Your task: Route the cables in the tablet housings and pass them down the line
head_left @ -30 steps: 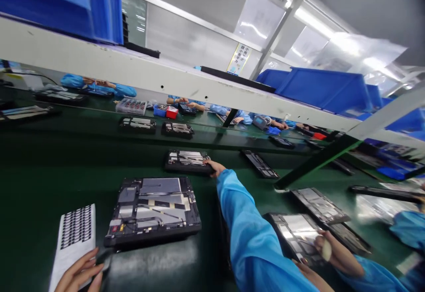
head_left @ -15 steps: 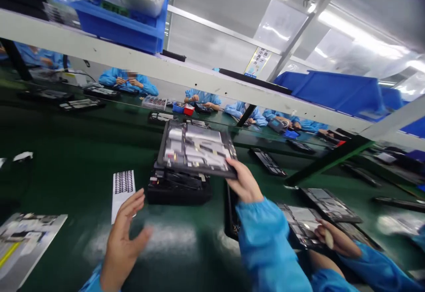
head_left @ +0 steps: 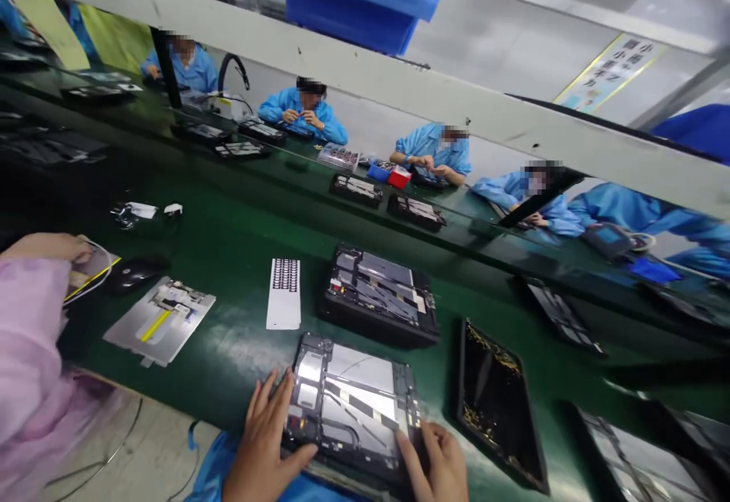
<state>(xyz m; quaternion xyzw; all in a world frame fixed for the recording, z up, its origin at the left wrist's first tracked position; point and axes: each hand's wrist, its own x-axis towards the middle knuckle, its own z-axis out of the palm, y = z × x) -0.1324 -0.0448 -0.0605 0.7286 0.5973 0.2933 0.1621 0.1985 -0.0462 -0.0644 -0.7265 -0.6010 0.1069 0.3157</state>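
An opened tablet, with silver battery panels and dark flex cables showing, lies at the table's near edge in front of me. Along its left edge rests my left hand, fingers stretched out and thumb spread by the lower corner. My right hand grips the lower right edge, thumb on the face and fingers bent at the side. Just behind stands a stack of similar opened tablets. A white sheet of small black stickers lies left of that stack.
Right of the tablet is a black tray holding small gold-coloured pieces. More opened units lie at the lower right. On the left are a silver panel with a yellow strip and a co-worker's pink sleeve. A white shelf beam crosses above.
My right hand has brought the tablet down from above the stack to the near table edge. My left hand, free before, now touches its left side. The view has swung left and down.
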